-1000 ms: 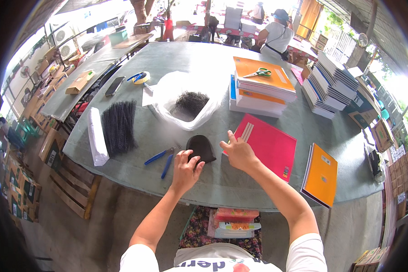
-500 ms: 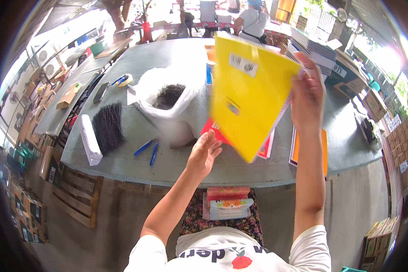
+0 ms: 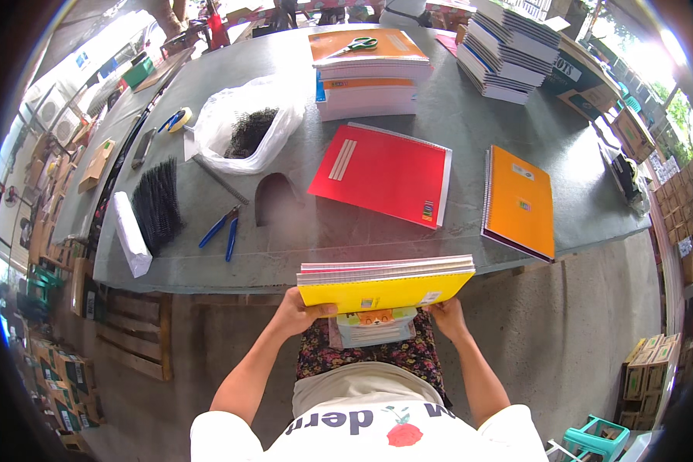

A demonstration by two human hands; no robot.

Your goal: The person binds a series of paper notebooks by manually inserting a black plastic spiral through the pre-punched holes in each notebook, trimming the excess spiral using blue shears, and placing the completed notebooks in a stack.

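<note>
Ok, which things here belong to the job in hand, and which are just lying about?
Likely the job:
yellow-covered notebooks, held by left hand and right hand
red notebook
orange notebook
black coils
blue-handled pliers

Seemingly lying about:
phone
tape roll
green stool

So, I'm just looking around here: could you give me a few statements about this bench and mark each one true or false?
1. The left hand and the right hand hold the yellow-covered notebooks. True.
2. The scissors lie on the red notebook. False: they lie on top of the orange-topped stack.
3. The white bag has black strands in it. True.
4. The single orange notebook lies to the left of the red notebook. False: it lies to the right.
5. The handles of the blue pliers are spread apart. True.
</note>
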